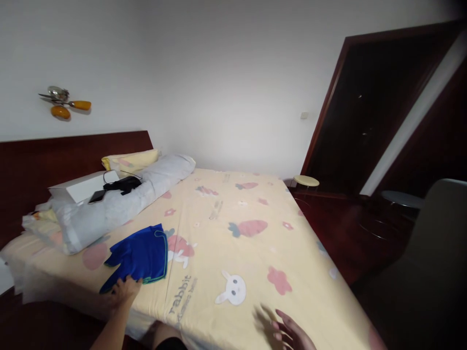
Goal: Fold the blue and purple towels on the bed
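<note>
A folded blue cloth [140, 255] with a green edge lies on the yellow patterned bedsheet [255, 257], near the bed's front left edge. My left hand [124, 290] rests at the cloth's near edge, fingers curled onto the fabric. My right hand [290, 330] hovers low over the sheet at the front right, fingers spread and holding nothing; its fingers are blurred.
A long grey bolster [120, 201] and a yellow pillow [131, 160] lie by the dark headboard [44, 160]. A white box [78, 187], a phone [97, 196] and a black pouch [124, 184] sit there. Small round stools [306, 181] stand beside an open dark door [372, 112]. A grey chair [434, 253] stands at right.
</note>
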### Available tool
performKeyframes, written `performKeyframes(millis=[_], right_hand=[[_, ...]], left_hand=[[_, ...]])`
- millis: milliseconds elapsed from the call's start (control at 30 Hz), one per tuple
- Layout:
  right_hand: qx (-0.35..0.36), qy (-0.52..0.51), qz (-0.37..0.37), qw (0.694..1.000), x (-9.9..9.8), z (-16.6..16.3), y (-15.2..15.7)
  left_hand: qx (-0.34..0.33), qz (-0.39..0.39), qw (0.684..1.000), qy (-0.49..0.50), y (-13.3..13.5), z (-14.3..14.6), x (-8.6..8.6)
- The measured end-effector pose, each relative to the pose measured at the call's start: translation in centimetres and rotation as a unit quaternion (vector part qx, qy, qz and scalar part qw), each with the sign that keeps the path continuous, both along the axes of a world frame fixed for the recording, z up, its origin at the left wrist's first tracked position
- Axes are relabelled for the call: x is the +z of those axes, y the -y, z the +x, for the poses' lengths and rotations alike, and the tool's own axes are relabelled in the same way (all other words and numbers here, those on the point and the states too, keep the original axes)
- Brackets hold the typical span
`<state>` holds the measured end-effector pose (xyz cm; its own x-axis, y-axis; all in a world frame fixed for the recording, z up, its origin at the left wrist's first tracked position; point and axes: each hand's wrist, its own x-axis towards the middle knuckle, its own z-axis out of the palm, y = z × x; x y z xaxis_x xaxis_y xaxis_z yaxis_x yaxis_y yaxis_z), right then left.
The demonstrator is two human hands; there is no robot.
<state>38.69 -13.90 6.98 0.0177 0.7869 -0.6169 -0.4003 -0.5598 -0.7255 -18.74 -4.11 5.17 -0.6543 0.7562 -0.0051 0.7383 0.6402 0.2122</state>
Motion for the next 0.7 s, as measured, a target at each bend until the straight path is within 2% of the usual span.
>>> performKeyframes(millis=[33,100,167,200,300,467,700], right_hand=[[-0.001,-0.003,0.003,1.0,-0.1,0.1,0.0],[-0.003,-0.004,0.001,1.0,-0.3,0.2,0.1],[-0.006,-0.002,-0.009,1.0,-0.6,0.1,0.2],[-0.007,-0.001,-0.012,1.0,-0.8,0.1,0.2],[-0.016,0.001,-0.005,1.0,-1.6,0.2,0.1],[-0.018,-0.022,0.009,1.0,-2.0,0.8,-0.1],[-0.038,-0.037,-0.01,0.999,-1.5,0.5,0.0]], left_hand=[[-0.011,0.001,1.0,-0.028,-0.2,0.4,-0.3],[-0.101,-0.01,0.991,-0.09,-0.8,1.5,-0.7],[-0.205,-0.061,0.968,-0.13,-1.3,2.4,-0.9],[-0.229,-0.092,0.96,-0.133,-1.4,2.7,-1.0],[-0.216,-0.141,0.956,-0.14,-1.0,3.0,-1.3],[-0.184,-0.14,0.959,-0.166,-0.5,2.1,-1.2],[-0.184,-0.118,0.959,-0.18,-0.8,2.5,-1.1]])
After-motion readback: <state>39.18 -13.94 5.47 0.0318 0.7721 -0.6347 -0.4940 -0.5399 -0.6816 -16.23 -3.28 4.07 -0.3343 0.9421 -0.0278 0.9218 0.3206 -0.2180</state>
